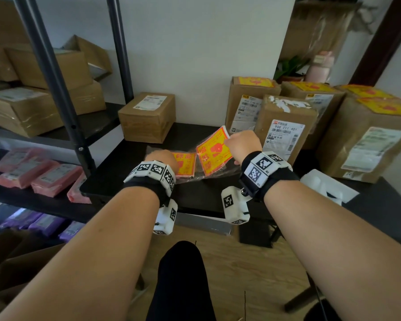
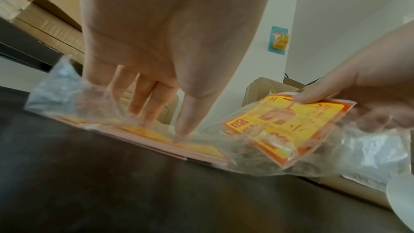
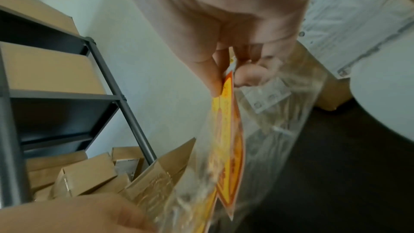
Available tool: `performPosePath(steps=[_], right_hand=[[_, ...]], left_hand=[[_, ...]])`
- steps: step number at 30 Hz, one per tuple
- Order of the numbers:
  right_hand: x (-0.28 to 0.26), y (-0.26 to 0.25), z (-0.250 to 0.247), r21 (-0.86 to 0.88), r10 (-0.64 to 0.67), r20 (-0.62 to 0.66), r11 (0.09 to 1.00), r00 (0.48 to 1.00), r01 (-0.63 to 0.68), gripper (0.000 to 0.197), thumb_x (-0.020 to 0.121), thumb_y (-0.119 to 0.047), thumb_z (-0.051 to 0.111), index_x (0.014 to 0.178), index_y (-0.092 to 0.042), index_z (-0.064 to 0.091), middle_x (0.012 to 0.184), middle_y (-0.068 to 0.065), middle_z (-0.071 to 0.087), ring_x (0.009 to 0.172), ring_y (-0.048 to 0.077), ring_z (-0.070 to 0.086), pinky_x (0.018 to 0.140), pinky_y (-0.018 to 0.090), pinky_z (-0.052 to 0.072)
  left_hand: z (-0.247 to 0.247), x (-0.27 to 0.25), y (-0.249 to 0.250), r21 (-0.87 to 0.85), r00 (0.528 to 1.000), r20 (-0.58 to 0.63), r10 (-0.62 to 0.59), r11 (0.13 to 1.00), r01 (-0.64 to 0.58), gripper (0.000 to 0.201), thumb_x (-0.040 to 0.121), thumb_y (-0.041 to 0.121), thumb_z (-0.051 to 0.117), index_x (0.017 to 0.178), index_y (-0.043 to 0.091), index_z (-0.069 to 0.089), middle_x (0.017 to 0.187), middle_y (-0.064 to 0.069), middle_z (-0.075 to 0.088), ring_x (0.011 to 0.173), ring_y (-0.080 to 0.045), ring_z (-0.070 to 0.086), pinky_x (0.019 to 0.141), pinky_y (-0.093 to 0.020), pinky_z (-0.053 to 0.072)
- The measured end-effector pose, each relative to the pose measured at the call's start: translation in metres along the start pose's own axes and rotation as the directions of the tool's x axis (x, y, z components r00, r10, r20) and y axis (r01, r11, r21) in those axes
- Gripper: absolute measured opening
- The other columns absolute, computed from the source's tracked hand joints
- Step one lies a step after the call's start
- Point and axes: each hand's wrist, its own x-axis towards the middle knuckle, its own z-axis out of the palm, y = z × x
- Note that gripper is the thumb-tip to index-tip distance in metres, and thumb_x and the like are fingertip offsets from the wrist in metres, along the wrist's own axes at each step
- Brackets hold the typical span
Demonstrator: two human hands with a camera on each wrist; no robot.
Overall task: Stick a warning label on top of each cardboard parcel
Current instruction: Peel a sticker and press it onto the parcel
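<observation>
On the black table lies a clear plastic bag [image 2: 67,93] holding a flat stack of yellow-and-red warning labels [image 1: 184,164]. My left hand [image 1: 162,158] presses straight fingers [image 2: 188,118] down on the bag and the stack. My right hand [image 1: 239,142] pinches one label [image 1: 214,154] between thumb and fingers and holds it tilted up, half out of the bag's mouth [image 3: 268,121]. A small parcel [image 1: 148,117] at the back left bears no warning label. The parcel [image 1: 285,126] right behind my right hand also has a bare top. Parcels [image 1: 248,98] at the back right carry yellow labels.
A metal shelf rack [image 1: 56,72] with more cardboard boxes stands to the left, pink [image 1: 39,174] and purple mailers on its lower shelves. A white foam piece [image 1: 326,188] lies on the table's right front. A wall runs behind the table.
</observation>
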Motion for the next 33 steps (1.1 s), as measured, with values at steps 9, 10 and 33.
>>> performPosePath(steps=[9, 10, 33], right_hand=[[-0.006, 0.009, -0.03, 0.159, -0.058, -0.179, 0.984, 0.982, 0.087, 0.017, 0.092, -0.013, 0.048, 0.079, -0.019, 0.057, 0.09, 0.007, 0.066, 0.083, 0.028, 0.068, 0.072, 0.048, 0.06], [-0.008, 0.011, -0.033, 0.182, -0.05, -0.209, 0.979, 0.977, 0.09, 0.018, 0.092, -0.013, 0.047, 0.078, -0.021, 0.055, 0.086, 0.004, 0.064, 0.081, 0.025, 0.067, 0.071, 0.047, 0.06], [-0.014, 0.027, -0.043, 0.249, -0.116, -0.362, 0.944, 0.925, 0.216, 0.021, 0.096, -0.012, 0.049, 0.09, -0.007, 0.068, 0.088, 0.011, 0.067, 0.074, 0.017, 0.057, 0.062, 0.028, 0.046]], left_hand=[[-0.019, -0.018, 0.032, -0.222, 0.88, -0.417, 0.229, 0.913, -0.343, 0.029, 0.094, 0.02, 0.052, 0.113, 0.003, 0.065, 0.113, -0.014, 0.064, 0.102, -0.029, 0.061, 0.083, -0.035, 0.049], [-0.021, -0.023, 0.037, -0.261, 0.864, -0.439, 0.245, 0.886, -0.384, 0.028, 0.094, 0.018, 0.051, 0.112, 0.002, 0.067, 0.11, -0.014, 0.066, 0.102, -0.028, 0.062, 0.081, -0.033, 0.047], [-0.02, -0.035, 0.065, -0.986, 0.956, -0.162, 0.245, 0.008, -0.169, 0.023, 0.1, 0.018, 0.049, 0.107, 0.002, 0.065, 0.099, -0.017, 0.073, 0.087, -0.026, 0.073, 0.066, -0.032, 0.06]])
